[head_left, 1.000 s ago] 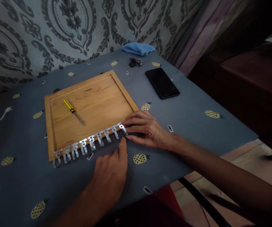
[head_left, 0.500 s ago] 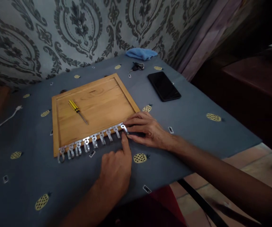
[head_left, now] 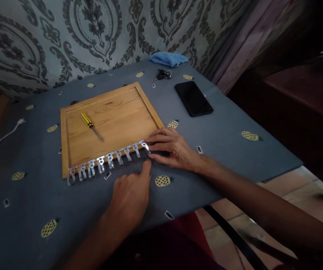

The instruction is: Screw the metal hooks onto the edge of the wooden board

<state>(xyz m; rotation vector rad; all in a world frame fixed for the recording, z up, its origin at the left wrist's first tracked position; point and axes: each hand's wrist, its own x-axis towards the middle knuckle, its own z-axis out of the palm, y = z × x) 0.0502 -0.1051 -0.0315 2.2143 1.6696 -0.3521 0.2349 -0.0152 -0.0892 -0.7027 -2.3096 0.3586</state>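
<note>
On my feed, the left hand (head_left: 130, 195) has drawn back slightly toward the desk's (head_left: 220, 150) near edge: its index fingertip, up against the end hook half a second ago, now sits just short of it. That finger points out while the others curl under; I can't tell whether they hold anything. I see the right hand (head_left: 175, 150) pinching the right end of the metal hook rail (head_left: 110, 157), which lies along the near edge of the framed wooden board (head_left: 116, 112). A yellow-and-black screwdriver (head_left: 90, 125) rests on the board's left half. Toward the desk's right edge lies a black smartphone (head_left: 193, 98); keys (head_left: 163, 74) and a blue cloth (head_left: 168, 59) sit near the far right corner.
</note>
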